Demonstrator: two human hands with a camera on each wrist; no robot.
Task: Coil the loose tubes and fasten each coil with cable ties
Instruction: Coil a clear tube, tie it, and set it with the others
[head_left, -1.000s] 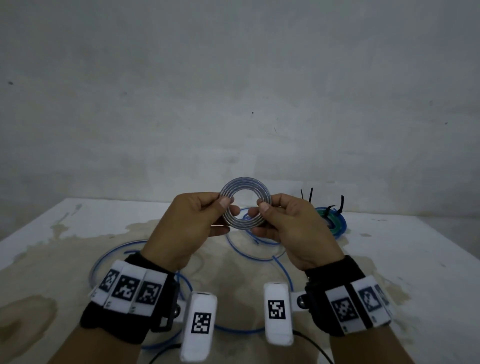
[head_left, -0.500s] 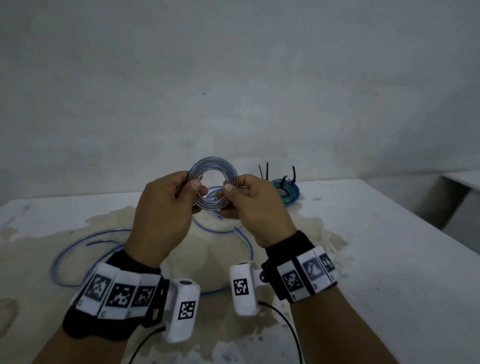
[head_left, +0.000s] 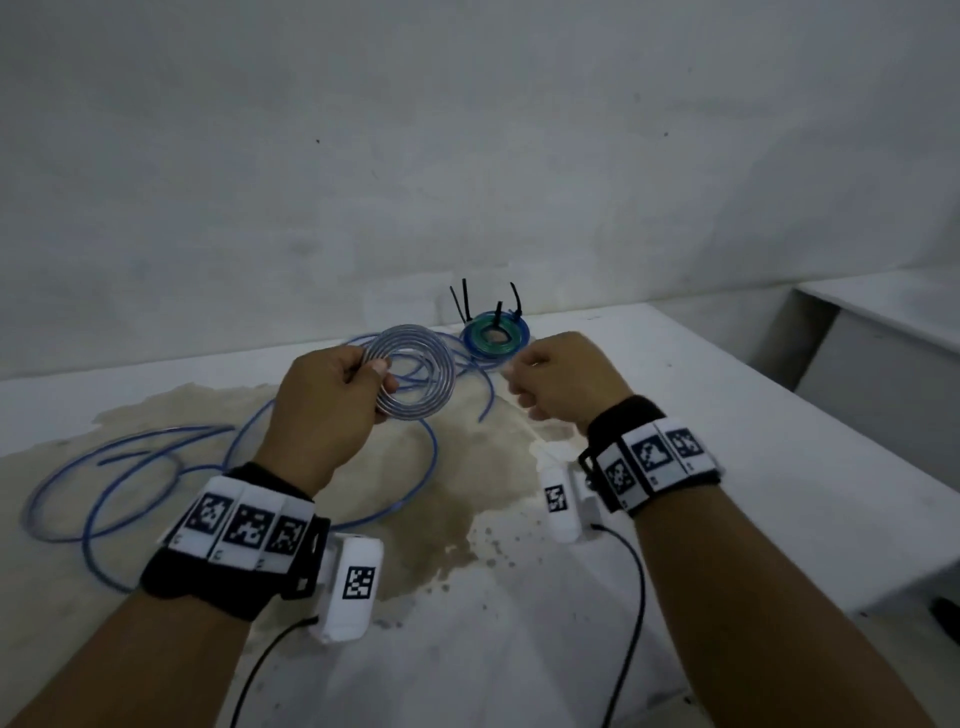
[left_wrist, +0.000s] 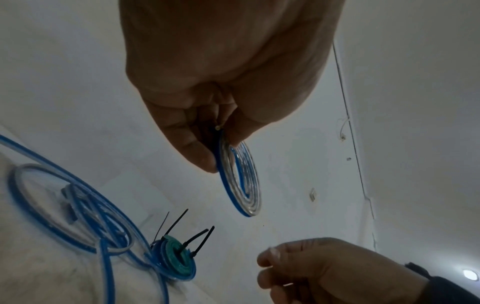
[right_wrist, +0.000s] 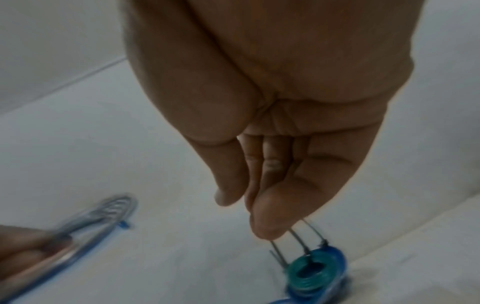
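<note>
A stained white table (head_left: 675, 467) is seen against a wall. Loose blue tubing (head_left: 156, 467) is spread on the table's left part. A clear coil (head_left: 415, 376) is held above the table, pinched at its edge between thumb and fingers of the left hand (head_left: 322, 410). The right hand (head_left: 561, 374), beside the coil, is loosely curled and nothing is held in it. A tied blue-green coil (head_left: 496, 338) with black cable ties (head_left: 462, 304) lies near the table's far edge.

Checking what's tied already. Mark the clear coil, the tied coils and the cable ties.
clear coil (head_left: 415, 376), head view, right side of its rings.
tied coils (head_left: 496, 336), head view, blue outer ring.
cable ties (head_left: 464, 301), head view, upright black tail.
</note>
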